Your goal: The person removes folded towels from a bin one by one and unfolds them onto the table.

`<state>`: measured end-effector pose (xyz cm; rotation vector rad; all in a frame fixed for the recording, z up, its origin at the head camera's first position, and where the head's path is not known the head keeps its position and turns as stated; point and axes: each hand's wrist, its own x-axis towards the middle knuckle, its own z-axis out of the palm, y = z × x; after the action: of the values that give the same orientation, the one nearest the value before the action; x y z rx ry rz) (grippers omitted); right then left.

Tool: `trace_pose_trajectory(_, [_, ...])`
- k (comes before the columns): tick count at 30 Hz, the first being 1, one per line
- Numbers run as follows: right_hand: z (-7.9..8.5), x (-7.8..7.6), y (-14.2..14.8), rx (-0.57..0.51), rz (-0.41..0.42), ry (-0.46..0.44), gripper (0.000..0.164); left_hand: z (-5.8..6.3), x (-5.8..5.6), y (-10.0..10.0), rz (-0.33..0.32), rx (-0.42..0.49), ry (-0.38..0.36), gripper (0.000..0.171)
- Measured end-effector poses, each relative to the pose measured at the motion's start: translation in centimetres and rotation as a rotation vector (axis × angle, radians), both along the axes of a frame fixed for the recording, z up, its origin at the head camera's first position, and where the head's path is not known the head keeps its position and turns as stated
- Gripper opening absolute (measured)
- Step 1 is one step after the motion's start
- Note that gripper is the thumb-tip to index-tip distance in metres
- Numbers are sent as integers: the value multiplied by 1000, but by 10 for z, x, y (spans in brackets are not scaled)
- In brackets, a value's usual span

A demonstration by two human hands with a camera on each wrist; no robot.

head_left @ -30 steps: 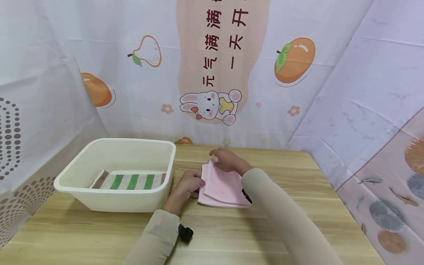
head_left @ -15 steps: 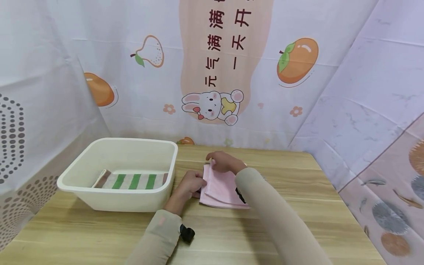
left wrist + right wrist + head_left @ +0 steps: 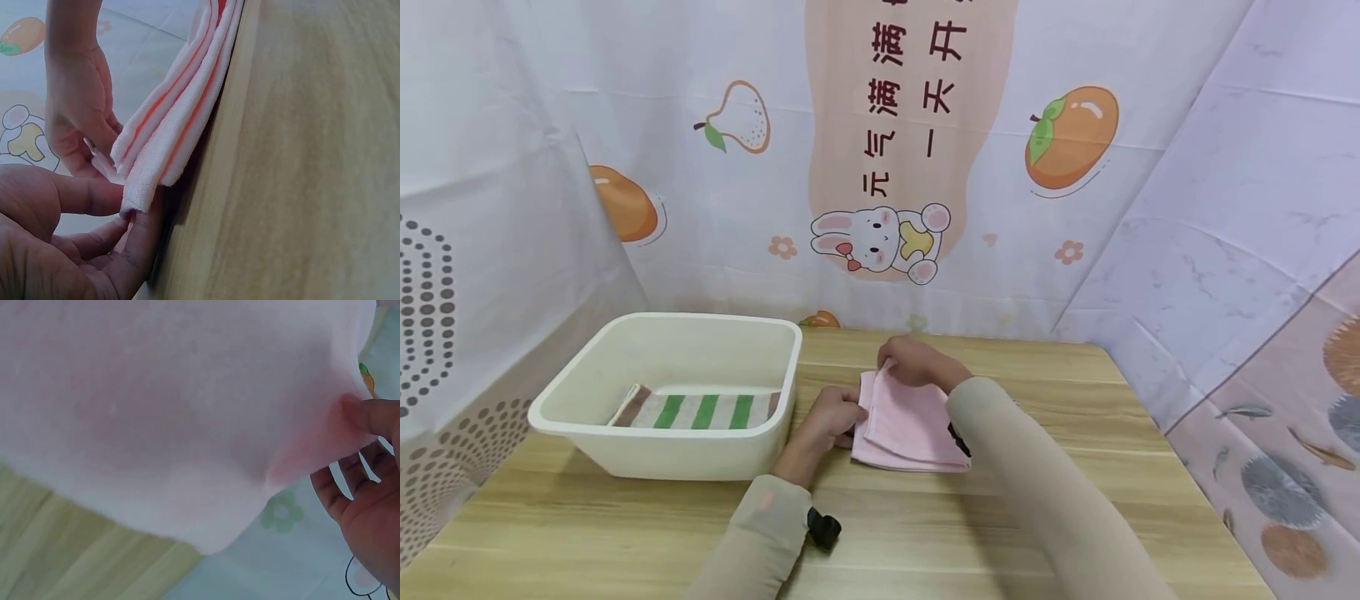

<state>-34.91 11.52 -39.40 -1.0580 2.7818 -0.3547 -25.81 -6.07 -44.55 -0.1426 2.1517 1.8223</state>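
Note:
A folded pink towel (image 3: 910,425) lies on the table in the head view, its layers stacked and slightly offset. My left hand (image 3: 831,414) pinches the left edge between thumb and fingers; the left wrist view shows the thumb (image 3: 94,195) over the towel's folded layers (image 3: 178,119) and fingers beneath. At the far left corner, my right hand (image 3: 919,363) grips the upper layer. In the right wrist view the raised pink cloth (image 3: 150,412) fills most of the picture, with the right hand (image 3: 375,506) pinching its edge between thumb and fingers.
A white plastic basin (image 3: 662,454) stands left of the left hand. Inside it lies a cloth with green, white and brown stripes (image 3: 703,412). A printed curtain (image 3: 715,225) rises along the back edge of the wooden table (image 3: 895,542).
My right hand shifts slightly left, then back right and a little up, holding the towel's corner throughout. The left hand keeps its pinch on the left edge.

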Motion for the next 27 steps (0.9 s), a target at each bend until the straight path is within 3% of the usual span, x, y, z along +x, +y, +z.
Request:
trace_pose_trajectory(6, [14, 8, 17, -34, 54, 8, 17, 1, 0, 0, 6, 1, 2, 23])
trace_pose_trajectory(14, [26, 30, 52, -110, 117, 44, 11, 0, -1, 0, 11, -8, 0, 22])
trace_pose_trajectory(20, [28, 46, 85, -132, 94, 95, 9, 1, 0, -1, 10, -14, -6, 23])
trace_pose_trajectory(27, [29, 62, 130, -202, 80, 144, 18, 3, 1, -1, 2, -7, -17, 27])
